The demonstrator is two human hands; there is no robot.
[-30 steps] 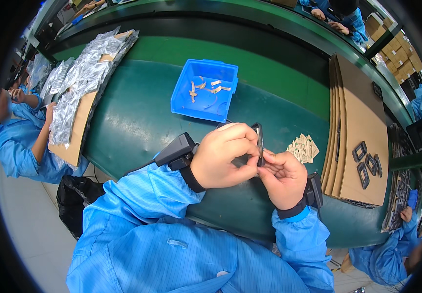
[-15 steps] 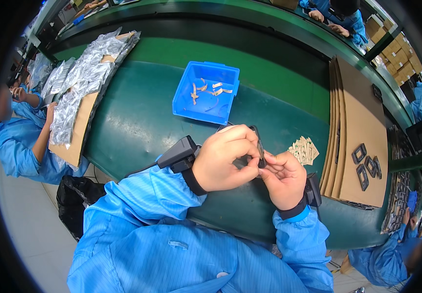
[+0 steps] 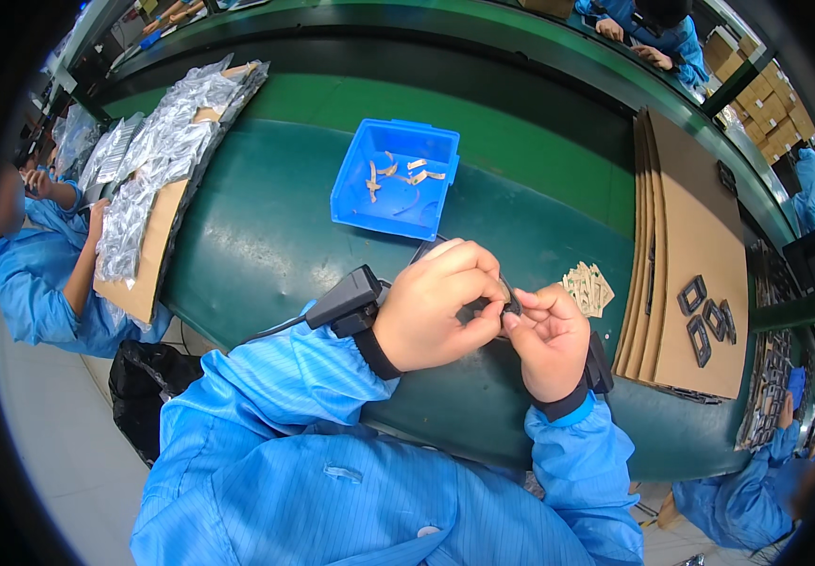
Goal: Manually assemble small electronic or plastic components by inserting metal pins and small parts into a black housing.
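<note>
The small dark part (image 3: 506, 307) sits pinched between the two hands, just this side of the blue bin (image 3: 396, 203) and above the green surface (image 3: 237, 255). The left hand (image 3: 440, 307) curls over it from the left, its grip closed on the part's near-left end, thumb and forefinger meeting on it. The right hand (image 3: 549, 344) comes up from below and right, its grip also closed on the part, fingertips (image 3: 513, 321) touching the left hand's. Most of the part is hidden by the fingers, so its long axis cannot be told for sure; the bit showing seems to run from the bin's side down toward the right hand. Both hands are on it alike, neither nearer.

To the right of the bin lies a small stack of tan cards (image 3: 588, 288), close to the right hand. Beyond those, further right, are cardboard sheets (image 3: 700, 217) carrying a few dark frames (image 3: 705, 321). The bin holds some tan strips (image 3: 393, 172). Far to the bin's left lie silvery bags (image 3: 157, 156).
</note>
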